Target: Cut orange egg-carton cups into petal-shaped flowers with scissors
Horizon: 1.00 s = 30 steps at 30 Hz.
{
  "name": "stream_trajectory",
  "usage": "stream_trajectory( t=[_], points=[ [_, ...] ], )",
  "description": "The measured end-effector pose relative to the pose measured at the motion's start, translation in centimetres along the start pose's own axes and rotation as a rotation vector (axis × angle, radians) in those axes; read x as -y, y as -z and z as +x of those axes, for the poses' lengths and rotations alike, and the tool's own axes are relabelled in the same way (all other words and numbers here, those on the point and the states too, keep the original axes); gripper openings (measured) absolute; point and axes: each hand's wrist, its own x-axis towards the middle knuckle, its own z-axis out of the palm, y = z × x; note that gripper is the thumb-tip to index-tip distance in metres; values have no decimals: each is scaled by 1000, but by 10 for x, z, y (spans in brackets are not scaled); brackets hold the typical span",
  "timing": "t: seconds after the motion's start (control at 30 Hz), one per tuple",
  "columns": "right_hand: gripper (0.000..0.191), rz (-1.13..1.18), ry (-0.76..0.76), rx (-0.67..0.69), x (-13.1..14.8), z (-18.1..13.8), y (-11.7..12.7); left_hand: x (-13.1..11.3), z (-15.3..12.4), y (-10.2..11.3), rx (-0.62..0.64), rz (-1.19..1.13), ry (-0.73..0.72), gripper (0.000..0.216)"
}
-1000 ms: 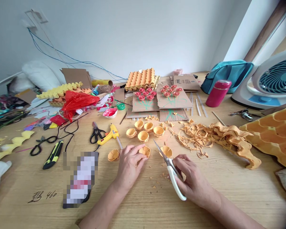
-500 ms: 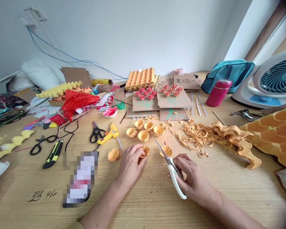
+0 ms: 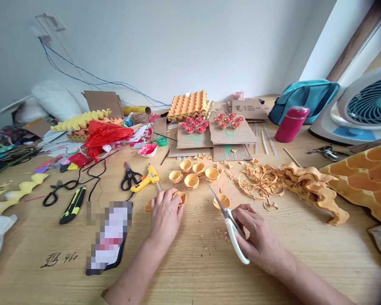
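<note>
A: What did the fingers have hold of?

B: The left hand (image 3: pixel 167 214) was curved low over a small orange cup of moulded pulp with petal-like edges (image 3: pixel 181 198), fingertips at its rim. Its own back hid the thumb's grip, so I couldn't tell whether it pinched or merely rested there.

A: And the right hand (image 3: pixel 257 233)?

B: Closed around white-handled metal scissors (image 3: pixel 238 248), blades nearly together and aimed away from the body. Held like that, I'd say, they stayed ready without getting in the other hand's way.

A: What was just beyond them?

B: A second orange pulp cup (image 3: pixel 224 201) stood behind the blades; whether they touched it I couldn't see. Another orange cup, half hidden (image 3: pixel 147 206), sat just left of the left hand. Five more orange cups (image 3: pixel 191 181) stood close together farther back, mouths up, probably grouped to keep them off the working spot.

A: And farther out?

B: A yellow glue gun (image 3: pixel 142 182) lay to the left, within easy reach. Tangled orange pulp offcuts (image 3: pixel 260 182) were heaped to the right, apart from the cups, likely to avoid mixing. Behind everything, red cup-shaped flowers (image 3: pixel 194 124) stood on brown cardboard sheets (image 3: pixel 186 142).
</note>
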Motion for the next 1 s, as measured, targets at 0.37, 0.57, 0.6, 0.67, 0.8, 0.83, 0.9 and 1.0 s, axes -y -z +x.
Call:
stream_trajectory(
  t=[0.37,0.57,0.6,0.67,0.8,0.83,0.9,1.0],
  points=[
    [16,339,-238,-254,-10,-2,11,-28,-5,4,-84,-404,-271,13],
    [25,487,-286,-314,-10,1,10,-62,6,-3,95,-509,-399,29],
    [25,482,-278,-315,-10,1,10,-65,9,-6,114,-515,-397,29],
    [23,462,-259,-311,-9,2,11,-70,13,-13,139,-532,-381,20],
    [17,392,-241,-272,-6,2,13,-71,15,-22,140,-726,-255,14],
    [17,366,-239,-259,-5,2,14,-69,14,-23,141,-816,-192,13],
    [17,301,-234,-224,-4,3,13,-65,12,-23,173,-1043,-27,5],
    [18,209,-198,-148,-4,3,12,-58,10,-21,278,-1414,204,13]
  ],
)
